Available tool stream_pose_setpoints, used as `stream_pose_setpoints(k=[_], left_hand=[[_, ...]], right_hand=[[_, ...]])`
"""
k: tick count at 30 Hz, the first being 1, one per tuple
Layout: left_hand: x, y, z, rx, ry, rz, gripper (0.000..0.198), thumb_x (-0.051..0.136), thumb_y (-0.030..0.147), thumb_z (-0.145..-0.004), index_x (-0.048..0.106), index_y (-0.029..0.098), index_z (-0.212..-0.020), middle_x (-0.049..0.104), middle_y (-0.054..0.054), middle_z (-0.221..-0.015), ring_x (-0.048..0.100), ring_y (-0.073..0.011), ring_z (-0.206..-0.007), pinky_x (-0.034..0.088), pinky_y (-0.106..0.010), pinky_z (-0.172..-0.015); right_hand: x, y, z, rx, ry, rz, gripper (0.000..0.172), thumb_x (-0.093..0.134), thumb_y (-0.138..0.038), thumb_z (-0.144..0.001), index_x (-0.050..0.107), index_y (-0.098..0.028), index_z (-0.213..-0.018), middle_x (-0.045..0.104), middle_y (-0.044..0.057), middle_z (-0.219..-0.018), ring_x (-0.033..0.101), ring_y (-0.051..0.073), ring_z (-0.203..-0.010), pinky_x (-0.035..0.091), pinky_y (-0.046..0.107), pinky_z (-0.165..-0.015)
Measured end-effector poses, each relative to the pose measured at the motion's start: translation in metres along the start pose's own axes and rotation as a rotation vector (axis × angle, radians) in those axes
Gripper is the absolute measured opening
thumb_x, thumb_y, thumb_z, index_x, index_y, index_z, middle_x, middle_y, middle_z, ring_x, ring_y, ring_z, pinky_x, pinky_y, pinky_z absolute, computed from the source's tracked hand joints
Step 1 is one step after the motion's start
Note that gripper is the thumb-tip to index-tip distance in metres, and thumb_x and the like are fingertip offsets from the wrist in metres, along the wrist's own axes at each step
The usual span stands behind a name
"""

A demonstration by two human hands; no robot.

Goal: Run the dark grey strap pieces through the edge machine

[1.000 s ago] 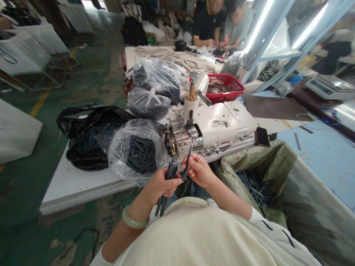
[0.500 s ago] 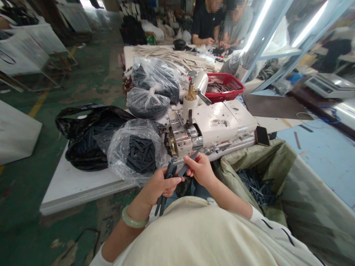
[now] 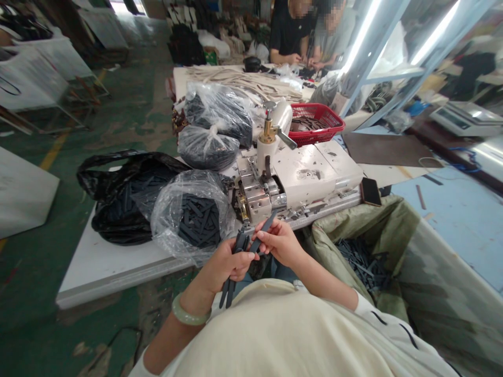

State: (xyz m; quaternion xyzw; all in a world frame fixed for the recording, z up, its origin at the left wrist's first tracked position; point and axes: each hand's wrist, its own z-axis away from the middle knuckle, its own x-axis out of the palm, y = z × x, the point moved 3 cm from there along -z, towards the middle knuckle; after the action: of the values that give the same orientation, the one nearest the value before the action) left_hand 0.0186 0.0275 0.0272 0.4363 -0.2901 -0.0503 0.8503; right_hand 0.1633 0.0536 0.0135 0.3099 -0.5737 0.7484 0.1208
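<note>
My left hand (image 3: 227, 262) is closed round a bundle of dark strips (image 3: 232, 267) whose ends hang below the fist. My right hand (image 3: 280, 242) pinches a single dark strip (image 3: 264, 229), its upper end tilted toward the front of the cream-coloured machine (image 3: 298, 178) on the white table (image 3: 106, 262). Both hands sit close together just in front of the machine's metal head (image 3: 257, 196).
Clear bags of dark strips (image 3: 194, 212) and a black bag (image 3: 121, 193) lie left of the machine. A red basket (image 3: 316, 121) stands behind it, a phone (image 3: 370, 191) at its right end. An olive sack with strips (image 3: 363, 262) is at my right. Two people sit far back.
My right hand has turned the single strip from upright to tilted right and lowered it a little toward the left hand. The left hand has kept its bundle in place.
</note>
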Motion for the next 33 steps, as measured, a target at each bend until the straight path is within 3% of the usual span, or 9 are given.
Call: stream_pose_setpoints(k=[23,33], left_hand=[[-0.0017,-0.0024,0.0013,0.019,-0.057,-0.011,0.017,0.07,0.026,-0.073,0.065,0.013,-0.084,0.036,0.01,-0.041,0.025,-0.0017,-0.033,0.019,-0.014,-0.033],[-0.0015,-0.0029,0.0024,0.008,-0.059,0.023,0.015,0.069,0.024,-0.073,0.066,0.012,-0.081,0.036,0.011,-0.042,0.023,-0.0009,-0.033,0.018,-0.014,-0.033]], right_hand=[[0.0034,0.0074,0.0016,0.049,-0.112,-0.146,0.023,0.079,-0.029,-0.072,0.068,-0.017,-0.087,0.07,0.0,-0.072,0.056,0.004,-0.045,0.044,0.011,-0.042],[0.0019,0.0047,0.003,0.039,-0.067,-0.171,0.027,0.076,-0.04,-0.075,0.065,-0.018,-0.086,0.068,0.0,-0.072,0.051,0.004,-0.045,0.042,0.014,-0.042]])
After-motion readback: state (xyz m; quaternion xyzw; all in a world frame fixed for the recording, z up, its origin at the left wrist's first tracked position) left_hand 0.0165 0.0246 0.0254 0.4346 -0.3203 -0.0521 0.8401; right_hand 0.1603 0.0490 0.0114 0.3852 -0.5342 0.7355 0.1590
